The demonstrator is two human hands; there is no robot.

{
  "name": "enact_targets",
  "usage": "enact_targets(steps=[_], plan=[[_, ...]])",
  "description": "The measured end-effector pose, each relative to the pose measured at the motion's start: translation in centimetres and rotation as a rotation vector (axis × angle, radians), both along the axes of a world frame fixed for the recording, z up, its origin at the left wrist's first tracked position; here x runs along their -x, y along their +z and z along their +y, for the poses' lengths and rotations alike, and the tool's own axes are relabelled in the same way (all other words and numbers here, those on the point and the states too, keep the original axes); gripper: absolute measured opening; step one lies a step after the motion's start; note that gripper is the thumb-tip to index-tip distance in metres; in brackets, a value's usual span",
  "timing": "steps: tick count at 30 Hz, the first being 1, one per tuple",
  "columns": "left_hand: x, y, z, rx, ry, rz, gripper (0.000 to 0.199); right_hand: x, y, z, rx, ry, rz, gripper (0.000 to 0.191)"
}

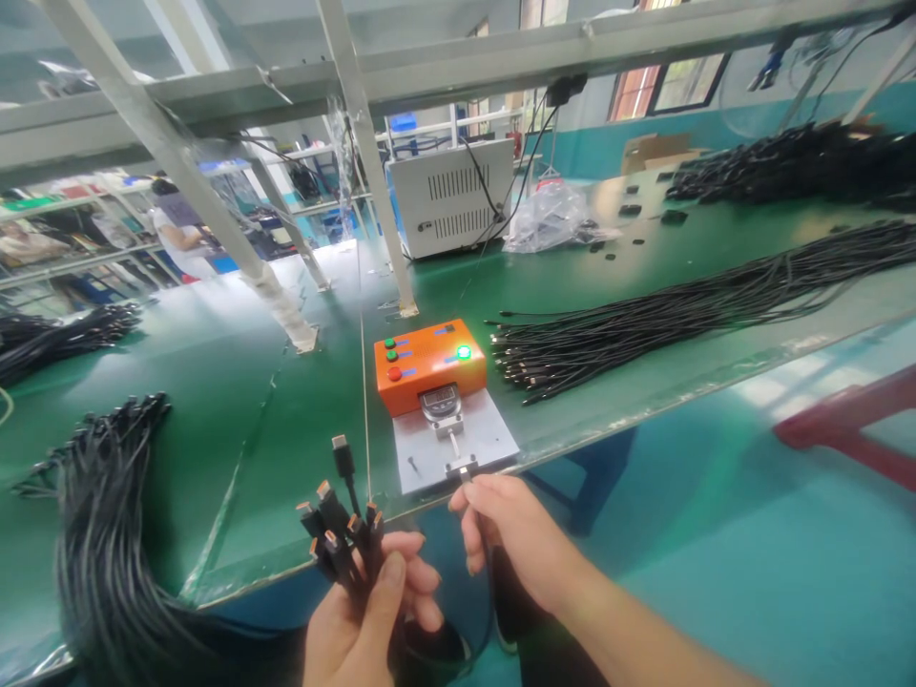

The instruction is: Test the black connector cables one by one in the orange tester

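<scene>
My left hand (372, 601) is closed around a bundle of black USB cables (342, 534), their plugs with orange-tinted tips fanning upward. One plug (344, 460) stands higher than the others. My right hand (501, 525) pinches the end of a black USB cable (465, 474) at the small metal block (460, 466) on the front of a test fixture; how far the plug sits in it I cannot tell. Behind the block is a round digital gauge (441, 402), fixed before an orange box (429, 361) with green and red buttons and a lit green lamp.
A long bundle of black cables (679, 305) lies on the green table (301, 401) at right, another cable bundle (107, 515) at left. A grey metal case (454, 200), a clear plastic bag (548, 218) and frame posts (368, 162) stand behind. A person (178, 234) sits farther back.
</scene>
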State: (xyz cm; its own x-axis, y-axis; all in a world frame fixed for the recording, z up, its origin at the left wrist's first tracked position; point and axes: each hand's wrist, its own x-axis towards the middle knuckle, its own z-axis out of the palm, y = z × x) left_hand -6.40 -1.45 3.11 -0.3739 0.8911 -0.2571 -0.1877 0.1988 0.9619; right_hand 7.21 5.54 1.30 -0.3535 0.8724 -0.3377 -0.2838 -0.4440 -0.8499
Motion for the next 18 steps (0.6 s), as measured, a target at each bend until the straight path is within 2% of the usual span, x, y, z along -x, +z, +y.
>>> enact_targets(steps=[9, 15, 18], plan=[[0.0, 0.0, 0.1, -0.022, -0.001, -0.030, 0.024, 0.3, 0.4, 0.5, 0.000, -0.006, -0.008, 0.019], [-0.9, 1.3, 0.2, -0.011, 0.170, -0.227, 0.034, 0.2, 0.1, 0.5, -0.010, -0.007, -0.011, 0.019], [-1.0, 1.3, 0.3, -0.063, 0.096, -0.230, 0.034, 0.3, 0.1, 0.6, -0.013, -0.013, -0.008, 0.020]])
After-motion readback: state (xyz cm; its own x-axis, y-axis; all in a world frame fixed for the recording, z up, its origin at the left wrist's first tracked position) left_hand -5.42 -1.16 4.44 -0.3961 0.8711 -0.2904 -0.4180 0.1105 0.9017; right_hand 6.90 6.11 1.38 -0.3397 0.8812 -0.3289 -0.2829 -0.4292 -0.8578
